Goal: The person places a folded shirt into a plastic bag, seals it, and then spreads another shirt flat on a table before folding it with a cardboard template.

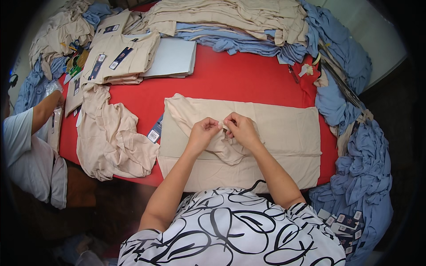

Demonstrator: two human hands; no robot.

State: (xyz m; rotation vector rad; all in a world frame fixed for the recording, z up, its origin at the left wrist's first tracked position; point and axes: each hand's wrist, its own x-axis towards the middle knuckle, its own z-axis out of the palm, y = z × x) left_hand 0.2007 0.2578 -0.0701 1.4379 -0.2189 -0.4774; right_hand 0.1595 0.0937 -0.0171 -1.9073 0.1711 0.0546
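Note:
A beige garment (288, 133) lies spread before me on the red table, its left end bunched up toward the middle. Over that bunched cloth my left hand (205, 133) and my right hand (242, 129) meet almost fingertip to fingertip. Both are closed in a pinch on a small bit of the garment's fabric. What exactly sits between the fingertips is too small to make out. Left of the garment, a dark blue hang tag (155, 129) with a white label pokes out beside a crumpled beige garment (113, 137).
Folded beige garments with tags (128, 55) are stacked at the back left, beside grey-white boards (171, 57). Beige and blue garments (230, 22) line the far edge. Blue cloth (364, 173) hangs at right, with loose tags (348, 226). A co-worker's arm (44, 108) reaches in from the left.

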